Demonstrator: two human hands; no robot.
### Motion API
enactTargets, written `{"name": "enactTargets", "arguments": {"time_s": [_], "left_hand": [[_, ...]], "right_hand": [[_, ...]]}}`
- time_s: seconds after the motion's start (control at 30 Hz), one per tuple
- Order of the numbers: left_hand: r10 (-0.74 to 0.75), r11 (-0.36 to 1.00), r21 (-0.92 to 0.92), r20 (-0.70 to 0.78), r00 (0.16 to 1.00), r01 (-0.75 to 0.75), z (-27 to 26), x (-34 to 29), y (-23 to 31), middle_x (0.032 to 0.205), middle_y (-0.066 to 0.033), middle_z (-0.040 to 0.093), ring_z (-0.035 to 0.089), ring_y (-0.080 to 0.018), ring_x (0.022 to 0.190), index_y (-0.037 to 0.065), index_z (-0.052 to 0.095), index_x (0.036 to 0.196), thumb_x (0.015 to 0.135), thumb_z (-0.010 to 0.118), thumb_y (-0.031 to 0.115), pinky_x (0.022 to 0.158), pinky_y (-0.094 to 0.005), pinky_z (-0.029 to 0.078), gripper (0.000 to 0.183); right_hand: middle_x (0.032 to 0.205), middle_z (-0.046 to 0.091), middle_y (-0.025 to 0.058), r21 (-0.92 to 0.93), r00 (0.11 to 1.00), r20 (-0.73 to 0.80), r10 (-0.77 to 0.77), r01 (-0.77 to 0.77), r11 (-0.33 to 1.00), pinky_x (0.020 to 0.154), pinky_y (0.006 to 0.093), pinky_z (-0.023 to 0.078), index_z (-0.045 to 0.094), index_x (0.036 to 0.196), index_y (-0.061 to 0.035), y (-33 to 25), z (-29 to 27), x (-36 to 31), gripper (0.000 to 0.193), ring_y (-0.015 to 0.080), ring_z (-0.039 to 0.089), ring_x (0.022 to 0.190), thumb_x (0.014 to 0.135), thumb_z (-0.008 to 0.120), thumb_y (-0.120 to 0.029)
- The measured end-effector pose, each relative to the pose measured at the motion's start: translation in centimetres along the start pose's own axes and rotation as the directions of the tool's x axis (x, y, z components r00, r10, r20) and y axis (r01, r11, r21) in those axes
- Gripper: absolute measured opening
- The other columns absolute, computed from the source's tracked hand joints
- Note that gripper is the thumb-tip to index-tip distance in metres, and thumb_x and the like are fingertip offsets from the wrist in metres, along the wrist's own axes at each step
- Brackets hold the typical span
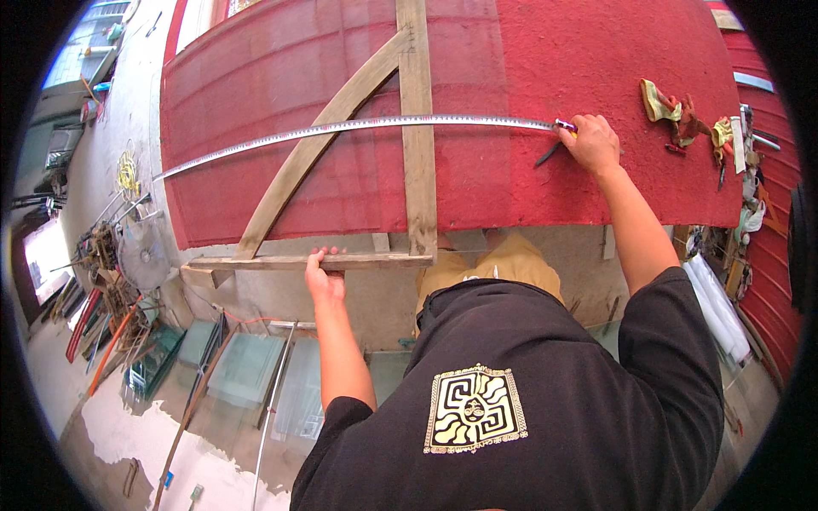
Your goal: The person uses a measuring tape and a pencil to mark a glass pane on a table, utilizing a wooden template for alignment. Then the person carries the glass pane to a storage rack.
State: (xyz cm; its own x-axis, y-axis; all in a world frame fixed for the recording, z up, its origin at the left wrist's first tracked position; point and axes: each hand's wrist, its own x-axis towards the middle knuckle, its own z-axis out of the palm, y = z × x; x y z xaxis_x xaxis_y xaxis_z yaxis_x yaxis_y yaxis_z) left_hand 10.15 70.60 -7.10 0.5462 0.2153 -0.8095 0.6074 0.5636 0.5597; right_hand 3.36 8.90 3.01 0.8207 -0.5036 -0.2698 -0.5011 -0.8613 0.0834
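A wooden frame (417, 162) with a long upright bar, a slanting brace and a crosspiece lies over the red-covered table (579, 60). My left hand (326, 272) is closed on its crosspiece, just off the table's near edge. In my right hand (592, 145) is a tape measure (565, 126), mostly hidden by the fingers. Its pulled-out tape blade (341, 126) crosses the frame and runs left to the table's far left edge. Beside my right hand lies a small dark tool (548, 154), partly covered. A clear sheet, apparently glass, seems to cover the table's left part.
Yellow and brown work gloves (660, 102) lie on the table's right side, near some small tools. Glass panes (247, 368) lean below on the left, by long poles (274, 409). A standing fan (143, 254) and clutter fill the left side. White rolls (716, 307) stand at the right.
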Motion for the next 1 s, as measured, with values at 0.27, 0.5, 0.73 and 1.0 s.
{"name": "enactTargets", "arguments": {"time_s": [0.27,0.5,0.73,1.0], "left_hand": [[-0.029,0.999,-0.014,0.073,0.997,0.03,-0.77,0.29,0.4,0.109,-0.0099,0.063,0.066,-0.0309,0.1,0.005,0.048,0.128,0.091,0.062,0.002,0.099,-0.0642,0.057,0.04],[-0.032,0.999,-0.027,0.102,0.994,0.035,-0.78,0.23,0.52,0.105,-0.0092,0.065,0.067,-0.0308,0.097,0.005,0.049,0.125,0.089,0.062,-0.002,0.098,-0.0636,0.057,0.039],[-0.044,0.998,-0.026,0.144,0.989,0.049,-0.77,0.13,0.68,0.103,-0.0082,0.065,0.067,-0.0299,0.098,0.006,0.051,0.119,0.089,0.06,-0.003,0.099,-0.0624,0.057,0.033],[-0.052,0.998,-0.019,0.121,0.991,0.055,-0.49,-0.08,0.76,0.102,-0.0075,0.065,0.067,-0.0288,0.098,0.006,0.052,0.116,0.09,0.059,-0.004,0.099,-0.0615,0.057,0.029]], "right_hand": [[0.107,0.073,0.0121,0.004,1.0,-0.018,-0.002,0.002,1.0,0.096,0.0487,0.055,0.075,0.1,-0.009,-0.04,-0.04,-0.07,0.044,0.0328,0.066,0.111,0.095,0.067,-0.052],[0.107,0.072,0.0117,0.003,1.0,-0.005,0.002,-0.002,1.0,0.096,0.0486,0.055,0.075,0.1,-0.009,-0.15,-0.16,0.06,0.044,0.0324,0.066,0.112,0.095,0.067,-0.052],[0.107,0.072,0.0109,0.003,1.0,-0.016,-0.008,0.008,1.0,0.096,0.0482,0.055,0.074,0.1,-0.0089,-0.03,-0.02,0.07,0.044,0.0321,0.066,0.112,0.095,0.067,-0.052],[0.105,0.073,0.0109,-0.007,1.0,-0.018,-0.015,0.015,1.0,0.096,0.0484,0.055,0.075,0.1,-0.009,0.2,0.25,0.1,0.043,0.0323,0.066,0.111,0.095,0.067,-0.051]]}}
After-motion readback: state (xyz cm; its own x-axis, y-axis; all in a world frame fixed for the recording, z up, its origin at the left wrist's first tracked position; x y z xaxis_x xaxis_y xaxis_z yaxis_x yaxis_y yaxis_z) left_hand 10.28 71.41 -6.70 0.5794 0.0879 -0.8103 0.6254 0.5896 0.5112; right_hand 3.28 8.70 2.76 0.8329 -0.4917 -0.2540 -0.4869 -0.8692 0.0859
